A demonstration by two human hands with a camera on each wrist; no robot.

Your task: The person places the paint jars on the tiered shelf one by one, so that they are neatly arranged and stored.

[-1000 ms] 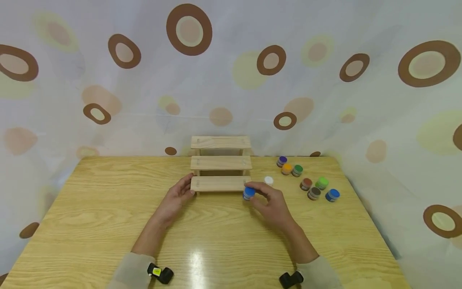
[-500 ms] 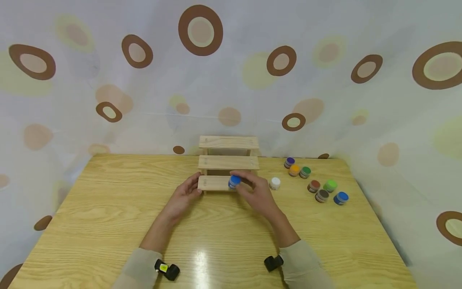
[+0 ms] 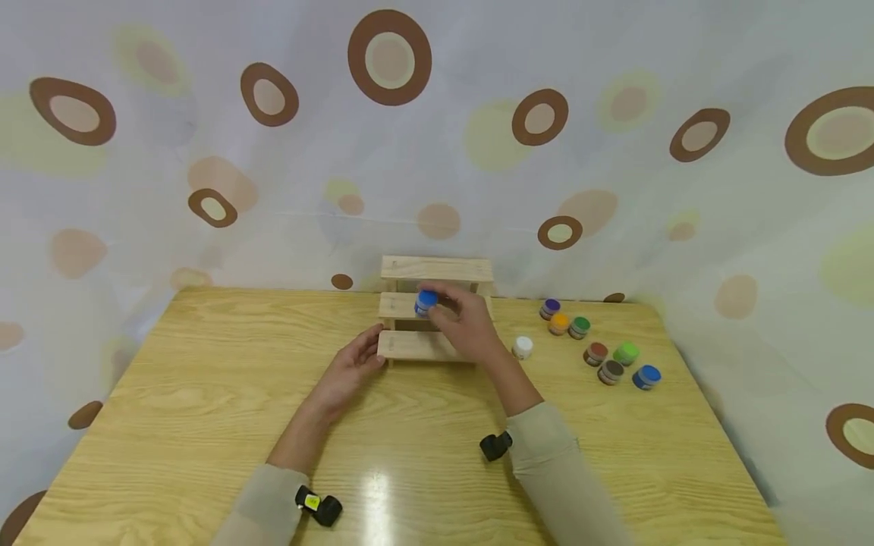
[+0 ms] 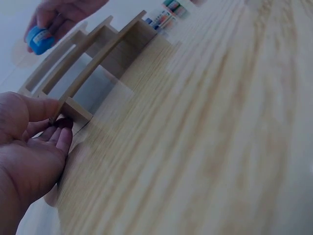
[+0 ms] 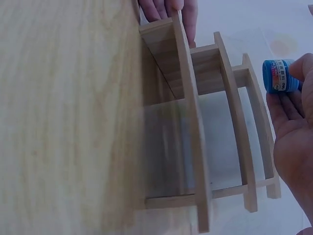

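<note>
A small wooden rack [image 3: 416,345] with three stepped shelves stands at the back of the table. My left hand [image 3: 348,371] grips the left end of its lowest shelf, thumb and fingers around the board in the left wrist view. My right hand [image 3: 467,322] pinches a small blue-lidded paint jar [image 3: 425,303] between thumb and fingers. In the head view this jar overlaps the middle and upper shelves. The right wrist view has the blue jar [image 5: 279,76] held up beyond the top shelf, apart from the wood, its printed label showing. My right hand hides the right part of the rack.
Right of the rack stands a white jar [image 3: 522,347]. Farther right are several more jars, among them purple [image 3: 550,308], orange [image 3: 558,324], brown [image 3: 596,353], light green [image 3: 626,352] and blue [image 3: 646,377]. A patterned cloth [image 3: 307,167] hangs right behind the table.
My right hand has carried the blue jar from the lowest shelf's right front corner leftward and up over the rack. The left hand keeps its grip. The head view has shifted slightly.
</note>
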